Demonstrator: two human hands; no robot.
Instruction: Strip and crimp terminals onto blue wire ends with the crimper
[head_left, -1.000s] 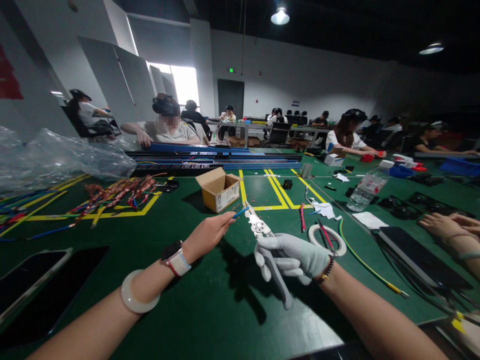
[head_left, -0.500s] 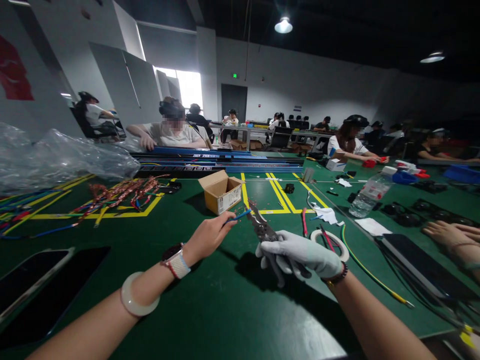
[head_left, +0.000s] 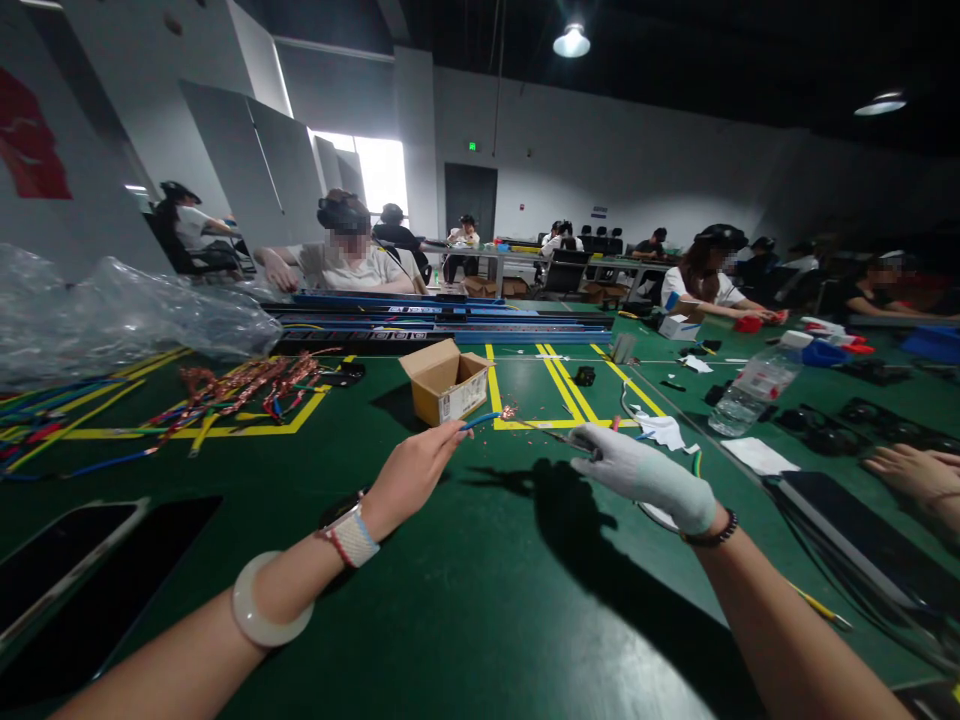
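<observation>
1. Blue wire (head_left: 481, 421) shows in the head view at the fingertips of the bare left hand (head_left: 420, 465), which is pinched on it; the far end points forward and rightward of that hand. A grip this close should steady it well.
2. Copper-coloured strands (head_left: 508, 411) sit just beyond that end; whether they are attached cannot be told. If so, they probably splay easily and deserve a light touch.
3. Right of the wire, the gloved right hand (head_left: 641, 472) curls around a thin tool (head_left: 553, 433), seen nearly edge-on, its tip near the wire. How far its jaws part cannot be told.
4. Turning the tool's flat side into sight would likely help in lining it up squarely.
5. Just beyond the left hand stands a cardboard box (head_left: 465, 398); leaving it clearance seems wise.
</observation>
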